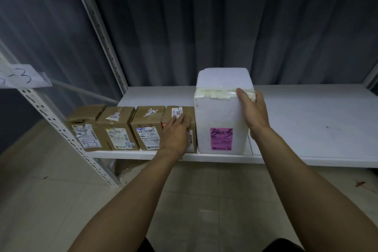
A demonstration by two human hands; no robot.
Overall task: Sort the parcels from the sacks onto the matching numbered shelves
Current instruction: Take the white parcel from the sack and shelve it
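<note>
White foam parcel [222, 112] stands at the front edge of the shelf [306, 127] beside the cardboard parcels [116, 129], right hand [252, 109] gripping its top corner, left hand [176, 132] flat on the nearest carton [189, 112]; pushed high, it may tip off.

The foam box [223, 108] is white, with a pink label [221, 138] marked in black pen and a band of yellowish tape [214, 93] near its top. Left of it, four cardboard boxes [147, 120] are brown with white printed labels. The shelf [306, 125] under it is white, the curtain [225, 26] behind it dark grey-blue, the floor tiles [41, 190] below it pale beige.
</note>
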